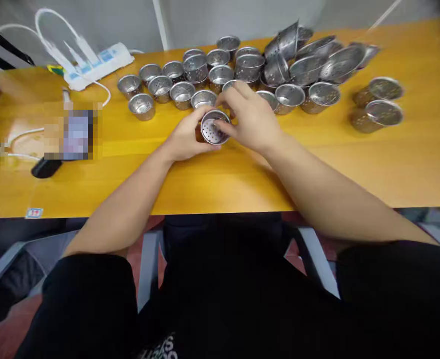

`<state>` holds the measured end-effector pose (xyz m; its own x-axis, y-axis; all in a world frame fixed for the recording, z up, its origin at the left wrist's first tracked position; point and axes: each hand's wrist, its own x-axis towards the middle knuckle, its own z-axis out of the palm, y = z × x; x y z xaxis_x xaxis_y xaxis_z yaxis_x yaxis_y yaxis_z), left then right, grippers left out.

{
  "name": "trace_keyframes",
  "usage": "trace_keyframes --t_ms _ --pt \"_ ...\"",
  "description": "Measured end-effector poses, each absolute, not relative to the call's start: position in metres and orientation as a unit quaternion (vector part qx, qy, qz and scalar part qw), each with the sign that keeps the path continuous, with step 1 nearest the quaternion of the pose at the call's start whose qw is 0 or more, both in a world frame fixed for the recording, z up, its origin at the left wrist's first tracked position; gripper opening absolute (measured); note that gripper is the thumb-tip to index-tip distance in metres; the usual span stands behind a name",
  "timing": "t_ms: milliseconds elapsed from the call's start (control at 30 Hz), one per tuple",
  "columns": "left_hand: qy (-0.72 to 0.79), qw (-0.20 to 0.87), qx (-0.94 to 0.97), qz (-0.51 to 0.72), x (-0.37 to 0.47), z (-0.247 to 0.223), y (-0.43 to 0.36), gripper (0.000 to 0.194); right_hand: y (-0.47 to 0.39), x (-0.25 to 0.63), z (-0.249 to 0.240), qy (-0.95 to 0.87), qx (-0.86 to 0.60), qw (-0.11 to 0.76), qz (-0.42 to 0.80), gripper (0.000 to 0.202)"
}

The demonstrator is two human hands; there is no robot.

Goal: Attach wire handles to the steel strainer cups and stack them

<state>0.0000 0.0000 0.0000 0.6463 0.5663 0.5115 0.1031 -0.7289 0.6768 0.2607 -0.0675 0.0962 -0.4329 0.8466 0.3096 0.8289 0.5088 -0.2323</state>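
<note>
A perforated metal cup (209,130) is tilted toward me over the middle of the table, its round mouth and holed bottom showing. Wrapped about its left side is my left hand (187,135), closed on it with the thumb at the far side. My right hand (252,115) comes in from the right; its thumb reaches inside the cup while the bent fingers are at the far right rim. Whether anything small sits between those fingers is hidden. Just beyond my hands stands another such cup (204,98) in a row of similar ones.
Several perforated cups (141,107) stand in rows along the back. A leaning pile of stacked cups (306,70) is at the back right, with two more cups (379,115) farther right. On the left lie a power strip (100,66), cables and a blurred-out phone (77,134).
</note>
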Motion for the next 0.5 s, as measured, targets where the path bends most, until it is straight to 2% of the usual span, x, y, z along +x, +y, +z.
trace_keyframes --t_ms 133,200,400,500 --pt "0.229 0.333 0.844 0.352 0.009 0.003 -0.002 0.131 -0.062 0.271 0.081 -0.849 -0.459 0.259 0.042 0.033" --pt "0.242 0.341 0.836 0.354 0.009 0.004 -0.003 0.133 -0.062 0.274 0.076 -0.851 -0.438 0.286 0.048 0.032" --pt "0.245 0.369 0.811 0.382 0.004 0.001 0.001 0.136 -0.07 0.271 0.065 -0.858 -0.381 0.33 0.1 0.048" --pt "0.257 0.406 0.783 0.395 0.003 0.002 0.0 0.135 -0.071 0.268 0.057 -0.828 -0.382 0.379 0.153 0.06"
